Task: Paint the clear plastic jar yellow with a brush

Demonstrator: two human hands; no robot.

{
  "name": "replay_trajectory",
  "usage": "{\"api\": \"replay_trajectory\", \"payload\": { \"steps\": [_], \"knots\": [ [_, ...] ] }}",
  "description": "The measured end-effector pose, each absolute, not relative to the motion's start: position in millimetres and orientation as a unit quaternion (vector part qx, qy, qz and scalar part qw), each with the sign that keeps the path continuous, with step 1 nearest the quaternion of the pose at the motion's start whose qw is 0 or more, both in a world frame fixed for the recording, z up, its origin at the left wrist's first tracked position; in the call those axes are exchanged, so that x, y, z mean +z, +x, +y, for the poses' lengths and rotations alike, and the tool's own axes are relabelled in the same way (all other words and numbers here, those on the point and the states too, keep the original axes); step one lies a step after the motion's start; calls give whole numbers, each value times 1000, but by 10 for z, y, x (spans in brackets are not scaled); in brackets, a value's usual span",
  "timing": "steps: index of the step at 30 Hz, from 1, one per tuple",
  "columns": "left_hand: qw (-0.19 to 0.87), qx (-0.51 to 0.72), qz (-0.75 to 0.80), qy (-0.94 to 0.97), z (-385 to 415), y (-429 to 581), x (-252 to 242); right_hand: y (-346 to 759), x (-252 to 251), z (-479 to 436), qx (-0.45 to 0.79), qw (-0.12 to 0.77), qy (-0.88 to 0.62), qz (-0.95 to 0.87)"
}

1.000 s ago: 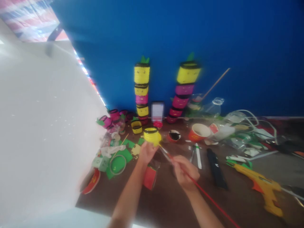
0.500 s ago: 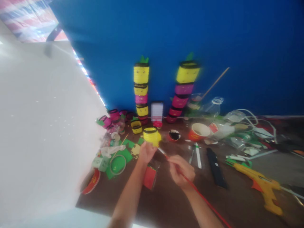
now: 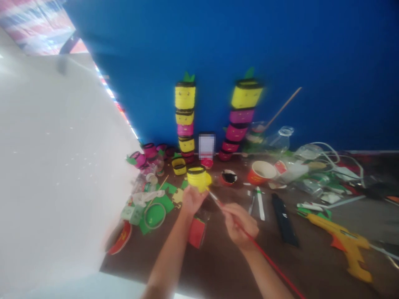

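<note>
My left hand (image 3: 193, 200) is closed around the lower part of a yellow cup (image 3: 197, 178) with a black rim and a bump on its right side. A long red paintbrush (image 3: 268, 259) is pinched in my right hand (image 3: 241, 224). The brush's pale tip is close to the cup's lower right edge; whether they touch, I cannot tell. Beyond the brush sits a small bowl of black paint (image 3: 229, 177). Under my left wrist lies a red packet (image 3: 197, 232).
Two stacks of yellow and pink cups, a left stack (image 3: 186, 120) and a right stack (image 3: 238, 120), stand against the blue wall. To the right lie a yellow glue gun (image 3: 346, 241), a black case (image 3: 284, 222) and a cutter (image 3: 260, 203). A tape roll (image 3: 155, 216) rests on green sheets at left.
My right hand and the brush have shifted slightly to the right. The yellow cup in my left hand has moved a little to the left.
</note>
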State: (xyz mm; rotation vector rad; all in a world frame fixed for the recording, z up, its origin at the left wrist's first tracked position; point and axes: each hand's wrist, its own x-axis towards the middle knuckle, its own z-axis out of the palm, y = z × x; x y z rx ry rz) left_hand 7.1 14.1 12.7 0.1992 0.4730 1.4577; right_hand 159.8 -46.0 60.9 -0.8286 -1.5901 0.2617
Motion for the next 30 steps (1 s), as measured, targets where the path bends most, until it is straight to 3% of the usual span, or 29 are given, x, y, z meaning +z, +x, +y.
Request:
{"api": "replay_trajectory", "payload": {
  "steps": [30],
  "knots": [
    [722,649,227,78,138,55,129,1610,629,-478,107,600,-360,-706]
  ]
}}
